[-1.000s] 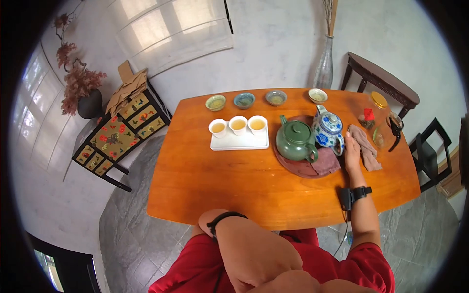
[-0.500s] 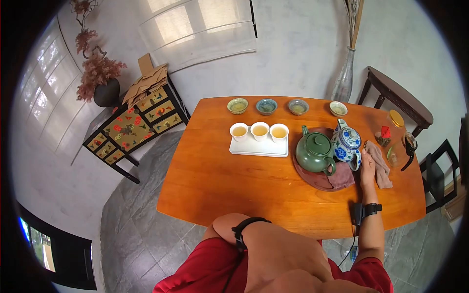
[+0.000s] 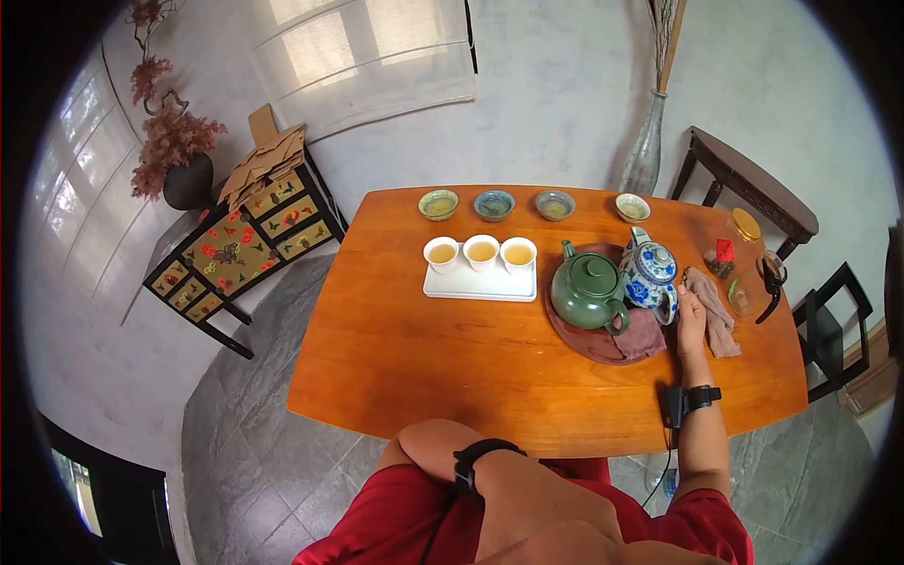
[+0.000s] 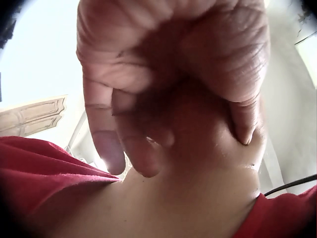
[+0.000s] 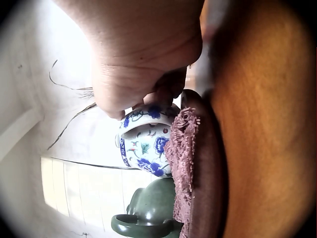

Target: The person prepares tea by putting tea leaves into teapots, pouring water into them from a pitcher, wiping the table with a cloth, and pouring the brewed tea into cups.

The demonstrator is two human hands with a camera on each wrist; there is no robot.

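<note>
My right hand (image 3: 692, 322) rests low at the right of the tray, beside the handle of a blue-and-white teapot (image 3: 650, 273). In the right wrist view its relaxed fingers (image 5: 161, 96) are loosely bent right at the outer curve of that handle, with the handle's loop in full view. The teapot stands on a round brown tray (image 3: 574, 344), next to a green teapot (image 3: 586, 292) and a mauve cloth (image 3: 642, 336). Raised towards the head, my left hand (image 4: 173, 54) is out of the head view; its fingers hang loosely bent against bare skin, holding nothing.
Three white cups (image 3: 481, 251) of pale tea stand on a white rectangular tray (image 3: 480, 290). Several small bowls (image 3: 494, 204) line the table's far edge. At the right lie a brown cloth (image 3: 711, 315), a yellow-lidded jar (image 3: 744, 226) and a glass pitcher (image 3: 750, 290).
The head view has shifted, so the table sits lower and further right than a second ago. My right hand stays by the teapot handle; my left arm stays raised.
</note>
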